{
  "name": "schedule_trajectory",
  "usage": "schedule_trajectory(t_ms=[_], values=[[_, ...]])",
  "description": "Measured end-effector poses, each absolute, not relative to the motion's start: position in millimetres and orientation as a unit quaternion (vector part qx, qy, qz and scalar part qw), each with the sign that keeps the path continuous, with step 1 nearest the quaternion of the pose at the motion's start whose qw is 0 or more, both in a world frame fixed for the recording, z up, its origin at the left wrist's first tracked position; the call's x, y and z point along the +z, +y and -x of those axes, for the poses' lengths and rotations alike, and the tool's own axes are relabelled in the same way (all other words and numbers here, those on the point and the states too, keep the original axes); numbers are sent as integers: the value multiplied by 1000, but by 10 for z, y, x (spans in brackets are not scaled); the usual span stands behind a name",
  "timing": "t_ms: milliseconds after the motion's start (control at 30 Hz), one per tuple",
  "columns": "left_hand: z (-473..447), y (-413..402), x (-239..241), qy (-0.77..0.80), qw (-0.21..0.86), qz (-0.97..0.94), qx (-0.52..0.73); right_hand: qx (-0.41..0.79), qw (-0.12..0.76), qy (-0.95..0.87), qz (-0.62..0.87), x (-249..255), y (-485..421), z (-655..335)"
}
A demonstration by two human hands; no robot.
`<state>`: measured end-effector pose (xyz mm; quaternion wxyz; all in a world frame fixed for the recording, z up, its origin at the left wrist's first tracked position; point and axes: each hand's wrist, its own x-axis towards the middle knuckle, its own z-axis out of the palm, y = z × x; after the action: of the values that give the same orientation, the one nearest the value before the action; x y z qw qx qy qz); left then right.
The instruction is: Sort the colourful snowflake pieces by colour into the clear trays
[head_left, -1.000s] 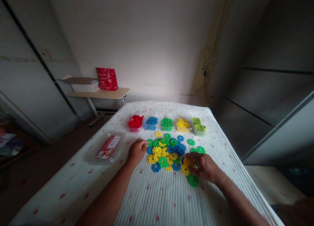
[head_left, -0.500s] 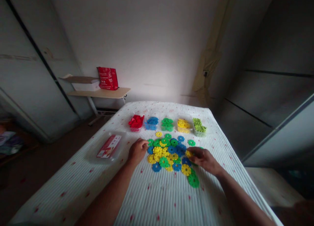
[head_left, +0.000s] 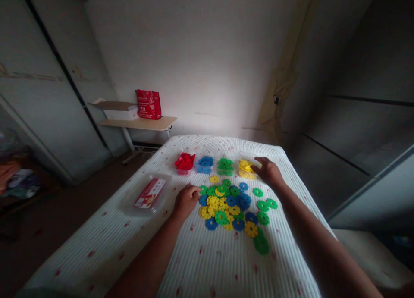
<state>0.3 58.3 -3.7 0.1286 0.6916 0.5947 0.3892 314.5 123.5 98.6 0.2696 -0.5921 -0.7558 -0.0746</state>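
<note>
**Two hands at a heap of coloured discs**

A white spotted cover (head_left: 210,263) fills the lower half of the frame. At upper left, behind it, a side table (head_left: 142,123) carries a red bag (head_left: 148,104). On the cover, left of centre, lies a clear box (head_left: 127,205) with a red card inside. A heap (head_left: 231,205) of yellow, green and blue discs lies at centre.

The left hand (head_left: 185,199) rests on the cover with its fingers curled in, touching the heap's left edge. The right hand (head_left: 269,172) reaches up past the heap. Its fingertips are at the right edge of the yellow tray (head_left: 245,170), but whether they pinch a disc cannot be told.

Left of that tray stand the green tray (head_left: 225,166), the blue tray (head_left: 205,163) and the red tray (head_left: 184,162), in one row.
</note>
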Motion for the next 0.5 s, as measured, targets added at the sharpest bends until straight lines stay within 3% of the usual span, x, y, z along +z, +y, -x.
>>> schedule_trajectory(t_ms=[167,500], values=[[-2,577,-36,593,129,-695,384,-103,303,-760,566,782,865,-3289],[-17,568,-14,607,112,-694,370,-89,277,-776,560,257,520,-3615]])
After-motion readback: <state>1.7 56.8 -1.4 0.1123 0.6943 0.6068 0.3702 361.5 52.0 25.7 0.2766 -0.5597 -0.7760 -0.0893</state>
